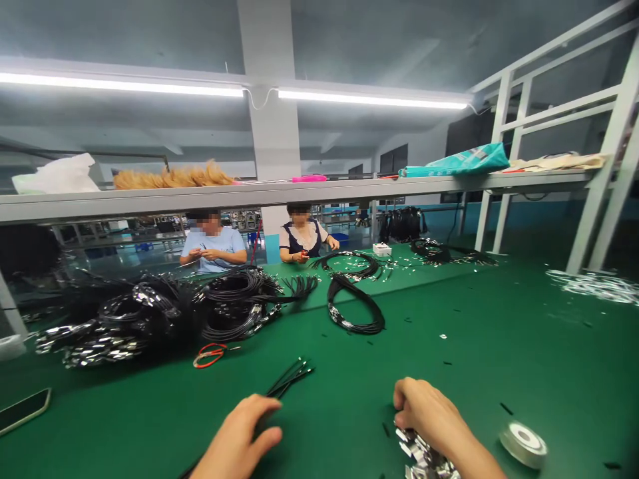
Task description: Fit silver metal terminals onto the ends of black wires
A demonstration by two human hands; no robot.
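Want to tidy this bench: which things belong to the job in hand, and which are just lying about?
Likely the job's:
black cables by the left hand
silver pieces at the right hand
coiled cables

Probably just lying about:
phone
teal bag on the shelf

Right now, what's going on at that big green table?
The left hand is open near some black cables on the green table, and the right hand touches shiny metal pieces. Coiled black cable bundles lie farther back. Opposite, a person in light blue has both hands together; another person holds something red.
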